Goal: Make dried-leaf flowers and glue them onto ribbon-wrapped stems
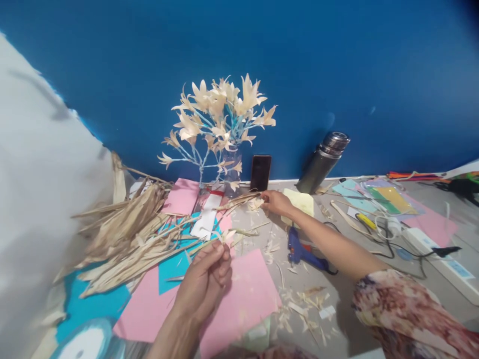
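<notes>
My left hand (209, 279) is closed in a pinch above the pink paper (247, 284). Cream pointed petals of a small husk flower (227, 236) stick up from its fingertips. Farther off, my right hand (277, 203) reaches to the back of the table, below the dark phone (261, 172). Its fingers are curled at the end of some thin dried husk strips (241, 200); the exact grip is partly hidden. Between the hands and the wall, a clear bottle (232, 172) holds a bunch of cream husk flowers (220, 107) on pale blue stems.
Dried husks (123, 234) are heaped at the left, over blue paper. A blue glue gun (301, 249) lies under my right forearm. A dark flask (318, 167) leans at the wall. A white power strip (441, 262), cables and a yellow cutter (365, 221) lie right; husk scraps (307, 304) litter the front.
</notes>
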Demonstrator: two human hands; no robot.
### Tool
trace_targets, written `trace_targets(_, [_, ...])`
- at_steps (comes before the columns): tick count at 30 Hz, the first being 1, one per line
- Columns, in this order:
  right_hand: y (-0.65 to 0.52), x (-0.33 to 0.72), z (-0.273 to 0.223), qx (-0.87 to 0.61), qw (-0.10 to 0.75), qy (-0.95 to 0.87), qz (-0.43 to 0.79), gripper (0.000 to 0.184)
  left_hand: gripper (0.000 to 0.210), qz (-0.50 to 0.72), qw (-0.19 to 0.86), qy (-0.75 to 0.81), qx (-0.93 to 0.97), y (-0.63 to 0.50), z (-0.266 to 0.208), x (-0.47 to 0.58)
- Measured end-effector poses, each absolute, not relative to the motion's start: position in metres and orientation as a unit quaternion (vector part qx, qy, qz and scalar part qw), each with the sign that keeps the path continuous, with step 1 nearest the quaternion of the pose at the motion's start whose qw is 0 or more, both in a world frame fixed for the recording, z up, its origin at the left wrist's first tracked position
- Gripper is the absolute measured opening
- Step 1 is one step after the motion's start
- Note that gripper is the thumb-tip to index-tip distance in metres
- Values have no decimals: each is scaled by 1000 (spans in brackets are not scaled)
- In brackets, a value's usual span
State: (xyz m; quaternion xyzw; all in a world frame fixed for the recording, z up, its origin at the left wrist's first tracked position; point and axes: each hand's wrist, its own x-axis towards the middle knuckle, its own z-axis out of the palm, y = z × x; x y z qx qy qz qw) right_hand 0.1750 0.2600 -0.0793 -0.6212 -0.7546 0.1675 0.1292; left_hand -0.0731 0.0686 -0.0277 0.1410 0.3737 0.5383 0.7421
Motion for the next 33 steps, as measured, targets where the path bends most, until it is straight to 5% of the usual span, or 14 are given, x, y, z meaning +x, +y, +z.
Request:
trace_targets(18, [263, 195, -87, -583, 176, -768, 200, 8, 31, 522, 753, 383, 118, 70, -38, -68])
trace_targets(33, [261, 186, -79, -562, 104, -803, 167, 15, 31, 516, 763, 377, 101, 70, -42, -70])
